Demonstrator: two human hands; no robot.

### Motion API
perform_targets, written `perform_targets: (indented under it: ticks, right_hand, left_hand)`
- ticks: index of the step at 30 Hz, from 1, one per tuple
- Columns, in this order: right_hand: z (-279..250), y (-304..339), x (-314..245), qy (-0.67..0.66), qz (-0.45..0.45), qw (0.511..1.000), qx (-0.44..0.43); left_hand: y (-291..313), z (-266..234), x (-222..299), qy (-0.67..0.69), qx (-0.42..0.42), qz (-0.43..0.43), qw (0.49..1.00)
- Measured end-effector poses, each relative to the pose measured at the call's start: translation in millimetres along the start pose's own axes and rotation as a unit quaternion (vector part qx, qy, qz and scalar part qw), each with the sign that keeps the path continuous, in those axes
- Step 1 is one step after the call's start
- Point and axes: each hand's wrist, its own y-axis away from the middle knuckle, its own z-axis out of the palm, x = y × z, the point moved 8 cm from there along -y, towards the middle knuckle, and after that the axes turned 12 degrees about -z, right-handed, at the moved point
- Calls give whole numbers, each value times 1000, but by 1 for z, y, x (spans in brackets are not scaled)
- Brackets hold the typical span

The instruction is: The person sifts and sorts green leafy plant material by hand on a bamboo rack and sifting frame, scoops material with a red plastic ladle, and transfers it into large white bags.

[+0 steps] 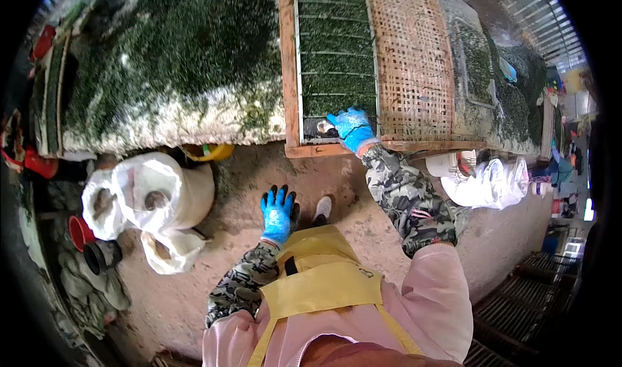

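Note:
My right hand (pixel 352 128), in a blue coated glove, reaches to the near end of a long frame (pixel 300 62) split by crossbars into compartments. Dark green, shredded, seaweed-like material (pixel 337 56) fills most of these. The fingers are curled over the nearest compartment, beside a small white and dark thing (pixel 326 128); what they grip is partly hidden by the glove. Held away from the table, my left hand (pixel 277 217), also blue-gloved, hangs over the floor with its fingers spread and nothing in it.
A big heap of green shreds (pixel 188 49) covers the table on the left. Right of the frame lies a woven lattice mat (pixel 414 62). White sacks (pixel 155 192), a red bucket (pixel 80 232) and a black bucket (pixel 102 257) stand on the left; another white bag (pixel 492 184) sits right.

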Motion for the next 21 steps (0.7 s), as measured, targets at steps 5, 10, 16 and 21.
perform_targets:
  ticks: [5, 10, 16, 21]
  right_hand:
    - [-1, 11, 4, -61, -9, 991, 119]
    - [-76, 118, 40, -206, 95, 914, 335]
    - [-82, 229, 194, -371, 189, 748, 517]
    - [12, 304, 380, -727, 218, 176, 627]
  left_hand:
    - [4, -31, 5, 19, 29, 17, 999]
    - [28, -30, 22, 52, 35, -29, 998]
    - [-7, -10, 41, 39, 110, -46, 992]
    - [-54, -6, 72, 148, 181, -133, 963]
